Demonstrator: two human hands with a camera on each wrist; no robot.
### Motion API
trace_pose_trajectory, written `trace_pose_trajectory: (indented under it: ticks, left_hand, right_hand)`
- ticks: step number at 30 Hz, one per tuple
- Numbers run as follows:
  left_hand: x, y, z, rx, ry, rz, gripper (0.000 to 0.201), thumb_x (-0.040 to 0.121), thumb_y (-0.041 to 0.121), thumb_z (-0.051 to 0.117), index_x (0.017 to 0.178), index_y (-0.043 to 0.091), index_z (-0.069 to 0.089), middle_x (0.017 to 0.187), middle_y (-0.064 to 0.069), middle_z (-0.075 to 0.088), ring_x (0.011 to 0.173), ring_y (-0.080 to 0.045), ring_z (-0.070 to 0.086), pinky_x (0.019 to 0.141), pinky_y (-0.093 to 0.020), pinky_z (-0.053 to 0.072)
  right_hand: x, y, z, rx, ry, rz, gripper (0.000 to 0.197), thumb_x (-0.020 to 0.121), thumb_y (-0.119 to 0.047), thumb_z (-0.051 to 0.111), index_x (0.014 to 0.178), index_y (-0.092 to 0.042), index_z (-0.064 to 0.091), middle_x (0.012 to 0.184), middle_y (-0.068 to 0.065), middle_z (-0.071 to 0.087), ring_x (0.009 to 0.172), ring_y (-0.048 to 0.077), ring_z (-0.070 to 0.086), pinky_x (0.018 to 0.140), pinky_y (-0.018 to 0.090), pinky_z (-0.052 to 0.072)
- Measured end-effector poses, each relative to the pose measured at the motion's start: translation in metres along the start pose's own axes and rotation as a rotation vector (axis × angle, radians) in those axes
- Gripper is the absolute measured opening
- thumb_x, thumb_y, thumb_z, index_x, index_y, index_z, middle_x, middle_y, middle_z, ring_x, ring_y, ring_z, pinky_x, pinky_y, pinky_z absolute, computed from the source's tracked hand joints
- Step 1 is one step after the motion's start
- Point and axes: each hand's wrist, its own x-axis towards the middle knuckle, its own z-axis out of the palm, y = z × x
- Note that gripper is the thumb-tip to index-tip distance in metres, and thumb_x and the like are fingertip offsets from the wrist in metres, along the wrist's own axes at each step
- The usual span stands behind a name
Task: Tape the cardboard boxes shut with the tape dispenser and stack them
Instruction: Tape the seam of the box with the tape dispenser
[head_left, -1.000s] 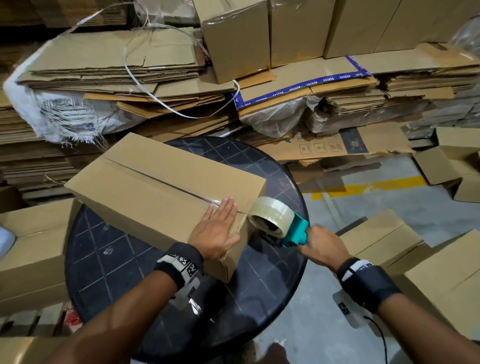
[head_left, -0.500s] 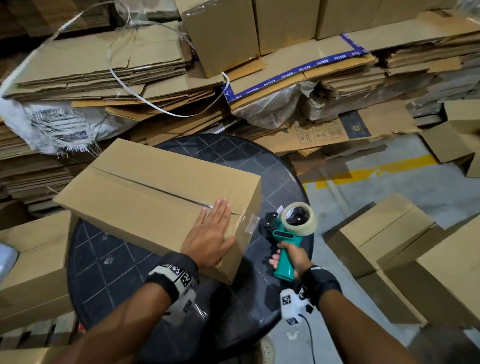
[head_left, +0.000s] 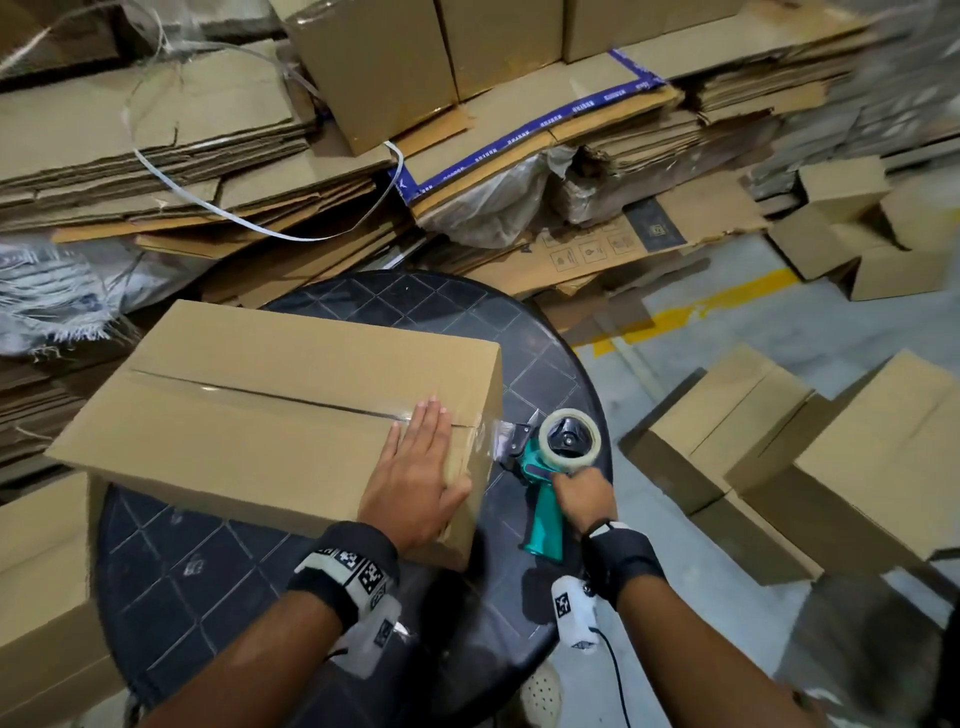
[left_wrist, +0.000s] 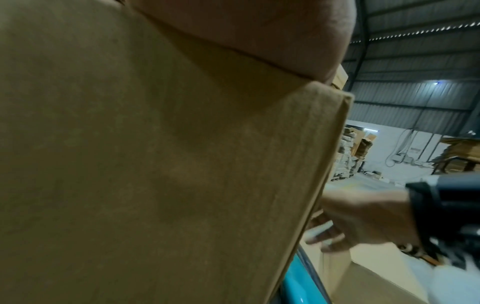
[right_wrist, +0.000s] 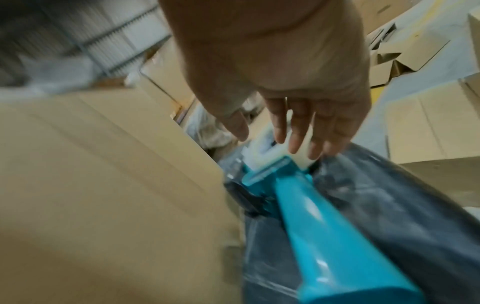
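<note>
Cardboard box (head_left: 291, 410) on round bench (head_left: 171, 566), seam taped; left hand (head_left: 415, 473) flat on its near end; tape dispenser (head_left: 553, 467), in the air a moment ago, now laid beside it, right hand (head_left: 582, 493) fingers (right_wrist: 298, 131) loosening; stacking next.

The head view is lit dimly and evenly from above, with soft shadows cast under the cardboard box (head_left: 291, 410) onto the dark tabletop (head_left: 218, 566). Motion blur is seen at the right edge, and lines are bent by the wide lens. Heavy blur is shown in the right wrist view. Small roof lights are seen in the left wrist view.
</note>
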Motion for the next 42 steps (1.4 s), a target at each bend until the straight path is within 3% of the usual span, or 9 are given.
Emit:
trace_pose_trajectory:
  ticks: [6, 12, 16, 20, 26, 30, 34, 38, 42]
  left_hand:
    - [0.0, 0.003, -0.015, 0.028, -0.094, 0.0, 0.097, 0.078, 0.063, 0.0, 0.16, 0.011, -0.003, 0.167, -0.006, -0.015, 0.153, -0.017, -0.017, 0.12, -0.036, -0.014]
    - [-0.006, -0.008, -0.022, -0.028, -0.121, 0.111, 0.097, 0.082, 0.069, -0.006, 0.16, 0.012, -0.003, 0.167, -0.007, -0.012, 0.153, -0.018, -0.016, 0.122, -0.036, -0.011]
    - [-0.007, -0.031, -0.025, 0.027, -0.138, 0.248, 0.093, 0.086, 0.07, -0.005, 0.16, 0.013, -0.006, 0.166, -0.005, -0.013, 0.153, -0.018, -0.015, 0.123, -0.036, -0.01]
    - [-0.005, -0.051, -0.028, 0.073, -0.131, 0.321, 0.098, 0.084, 0.074, -0.013, 0.16, 0.012, -0.005, 0.167, -0.006, -0.012, 0.153, -0.019, -0.014, 0.123, -0.037, -0.011]
    - [-0.007, -0.054, -0.027, 0.057, -0.122, 0.336, 0.095, 0.085, 0.07, -0.01, 0.16, 0.011, -0.001, 0.167, -0.007, -0.009, 0.153, -0.019, -0.013, 0.124, -0.038, -0.01]
    - [-0.005, -0.056, -0.024, 0.048, -0.138, 0.326, 0.093, 0.089, 0.073, -0.007, 0.16, 0.012, -0.002, 0.167, -0.005, -0.01, 0.153, -0.016, -0.015, 0.125, -0.041, -0.006]
    - [-0.005, -0.056, -0.026, 0.029, -0.143, 0.326, 0.096, 0.085, 0.072, -0.01, 0.16, 0.013, -0.001, 0.167, -0.004, -0.011, 0.153, -0.015, -0.015, 0.125, -0.041, -0.005]
    - [-0.005, -0.055, -0.028, 0.018, -0.152, 0.323, 0.097, 0.083, 0.071, -0.012, 0.16, 0.013, -0.003, 0.167, -0.004, -0.013, 0.153, -0.015, -0.017, 0.125, -0.041, -0.004]
    - [-0.005, -0.055, -0.028, 0.02, -0.146, 0.32, 0.092, 0.088, 0.071, -0.007, 0.16, 0.014, -0.004, 0.167, -0.004, -0.013, 0.152, -0.015, -0.017, 0.125, -0.041, -0.004]
  right_hand:
    - [-0.056, -0.063, 0.008, 0.768, 0.199, -0.155, 0.025, 0.099, -0.02, 0.058, 0.078, -0.012, 0.069, 0.078, 0.006, 0.069, 0.072, 0.024, 0.063, 0.065, 0.036, 0.052]
    - [-0.099, -0.087, 0.019, 0.488, 0.593, -0.321, 0.025, 0.099, -0.024, 0.06, 0.105, -0.006, 0.076, 0.096, 0.005, 0.074, 0.09, 0.02, 0.065, 0.082, 0.03, 0.05]
    - [-0.099, -0.094, 0.034, 0.583, 0.453, -0.175, 0.034, 0.097, -0.029, 0.061, 0.071, -0.007, 0.07, 0.063, 0.003, 0.063, 0.066, 0.022, 0.056, 0.063, 0.033, 0.047]
    - [-0.084, -0.101, 0.045, 0.771, 0.371, 0.059, 0.033, 0.088, -0.034, 0.061, 0.068, -0.009, 0.068, 0.063, 0.005, 0.067, 0.064, 0.026, 0.059, 0.07, 0.05, 0.054]
    - [-0.087, -0.115, 0.047, 0.675, 0.311, 0.01, 0.033, 0.091, -0.025, 0.061, 0.06, -0.014, 0.062, 0.061, 0.002, 0.064, 0.07, 0.026, 0.059, 0.073, 0.046, 0.051]
    - [-0.098, -0.119, 0.047, 0.519, 0.285, -0.044, 0.035, 0.097, -0.04, 0.056, 0.066, -0.023, 0.057, 0.079, 0.007, 0.065, 0.076, 0.022, 0.059, 0.084, 0.041, 0.054]
    - [-0.104, -0.122, 0.057, 0.638, 0.347, -0.084, 0.046, 0.103, -0.037, 0.046, 0.07, -0.011, 0.066, 0.084, 0.014, 0.073, 0.081, 0.03, 0.066, 0.086, 0.048, 0.052]
    - [-0.109, -0.12, 0.064, 0.778, 0.195, -0.058, 0.07, 0.1, -0.06, 0.032, 0.093, -0.007, 0.076, 0.091, 0.008, 0.077, 0.092, 0.027, 0.072, 0.091, 0.045, 0.056]
    - [-0.12, -0.118, 0.056, 0.964, 0.016, -0.11, 0.07, 0.108, -0.05, 0.02, 0.111, -0.004, 0.073, 0.103, 0.011, 0.077, 0.102, 0.022, 0.072, 0.083, 0.028, 0.056]
